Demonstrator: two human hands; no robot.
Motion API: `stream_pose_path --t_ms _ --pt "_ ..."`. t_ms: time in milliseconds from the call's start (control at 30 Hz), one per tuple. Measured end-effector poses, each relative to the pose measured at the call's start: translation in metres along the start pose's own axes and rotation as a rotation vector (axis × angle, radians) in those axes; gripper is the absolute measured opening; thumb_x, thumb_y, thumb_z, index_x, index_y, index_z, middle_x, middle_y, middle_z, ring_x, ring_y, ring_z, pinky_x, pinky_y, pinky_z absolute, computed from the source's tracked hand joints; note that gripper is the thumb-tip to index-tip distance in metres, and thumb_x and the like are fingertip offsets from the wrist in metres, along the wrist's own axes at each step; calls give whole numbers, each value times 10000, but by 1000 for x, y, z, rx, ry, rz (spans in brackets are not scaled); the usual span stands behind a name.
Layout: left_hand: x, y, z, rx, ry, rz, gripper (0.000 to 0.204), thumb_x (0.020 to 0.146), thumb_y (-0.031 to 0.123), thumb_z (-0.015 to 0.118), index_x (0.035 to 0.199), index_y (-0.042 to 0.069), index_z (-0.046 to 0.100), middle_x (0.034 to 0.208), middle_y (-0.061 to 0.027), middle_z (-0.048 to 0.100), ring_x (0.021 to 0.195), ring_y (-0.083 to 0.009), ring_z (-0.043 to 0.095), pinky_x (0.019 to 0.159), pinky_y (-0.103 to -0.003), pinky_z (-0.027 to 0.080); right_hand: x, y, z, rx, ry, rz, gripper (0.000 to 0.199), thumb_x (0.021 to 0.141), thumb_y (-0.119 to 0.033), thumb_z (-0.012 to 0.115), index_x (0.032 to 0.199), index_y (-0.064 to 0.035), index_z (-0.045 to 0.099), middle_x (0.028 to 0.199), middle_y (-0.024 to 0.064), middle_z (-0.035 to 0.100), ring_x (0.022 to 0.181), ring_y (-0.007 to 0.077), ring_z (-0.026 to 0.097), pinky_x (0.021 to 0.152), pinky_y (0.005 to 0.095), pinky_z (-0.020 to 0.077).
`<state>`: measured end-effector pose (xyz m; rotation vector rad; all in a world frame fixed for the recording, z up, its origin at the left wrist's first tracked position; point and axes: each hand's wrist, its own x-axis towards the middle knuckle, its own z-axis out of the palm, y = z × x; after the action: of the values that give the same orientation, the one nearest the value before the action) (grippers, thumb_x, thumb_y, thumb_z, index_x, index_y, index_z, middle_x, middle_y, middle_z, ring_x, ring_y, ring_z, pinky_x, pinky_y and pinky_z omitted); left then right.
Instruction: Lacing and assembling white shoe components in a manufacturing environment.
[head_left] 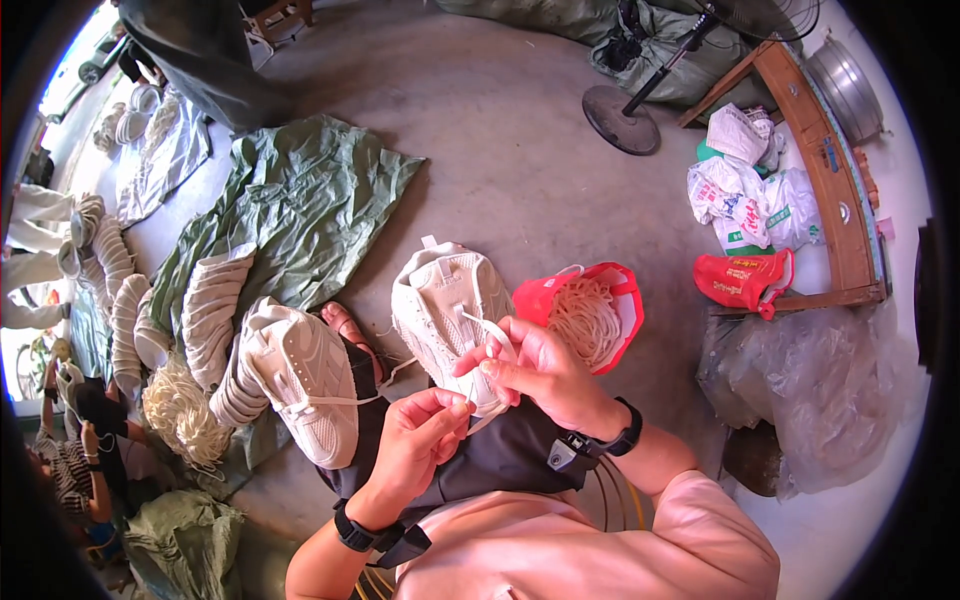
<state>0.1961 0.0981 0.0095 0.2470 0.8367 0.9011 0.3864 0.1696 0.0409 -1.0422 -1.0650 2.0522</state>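
Observation:
A cream sneaker [441,300] rests on my lap, toe pointing away from me. My right hand [535,362] pinches a white shoelace [487,330] that runs across the sneaker's upper. My left hand [425,432] holds the lace's lower end just below the right hand. A second cream sneaker [300,375] lies on my left knee with a lace threaded through it.
A red plastic bag [590,310] full of white laces sits on the concrete floor to my right. Stacked cream sneakers [205,320] and a lace bundle [180,405] lie on a green tarp [300,205] at left. A fan base [620,118], bags and a wooden bench [825,170] stand far right.

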Motion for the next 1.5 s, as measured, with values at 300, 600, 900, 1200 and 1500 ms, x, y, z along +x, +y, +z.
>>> stream_pose_path --t_ms 300,600,900,1200,1500 --pt "0 -1 1 5 -3 -16 144 937 155 671 949 12 674 736 -21 612 547 -30 431 471 -186 291 -1 -1 -3 68 -120 79 199 948 -110 626 943 -84 429 1083 149 663 692 37 469 634 204 431" --pt "1 -2 1 1 -14 -38 133 939 143 663 954 11 668 737 -22 611 542 -32 427 471 -185 288 0 6 -8 67 -106 44 196 930 -54 633 1059 -37 487 975 33 628 834 42 566 638 197 451" --pt "2 -2 1 -14 -18 -39 132 938 146 665 946 14 664 733 -18 607 543 -33 432 475 -183 296 1 5 -4 113 -11 22 166 914 -33 647 1001 -41 507 950 27 618 927 93 617 848 269 514" --pt "1 -3 0 -4 -25 -39 129 935 146 668 933 17 663 708 -2 586 545 -33 428 476 -182 300 2 9 -9 123 38 -21 143 914 -26 647 963 -50 515 957 37 629 919 96 621 837 271 514" --pt "-1 -3 -1 -8 -41 -30 141 940 150 657 937 9 663 698 0 577 542 -37 424 476 -184 301 3 17 -17 144 36 -37 140 941 -66 626 962 -79 488 986 66 653 699 12 521 582 179 406"
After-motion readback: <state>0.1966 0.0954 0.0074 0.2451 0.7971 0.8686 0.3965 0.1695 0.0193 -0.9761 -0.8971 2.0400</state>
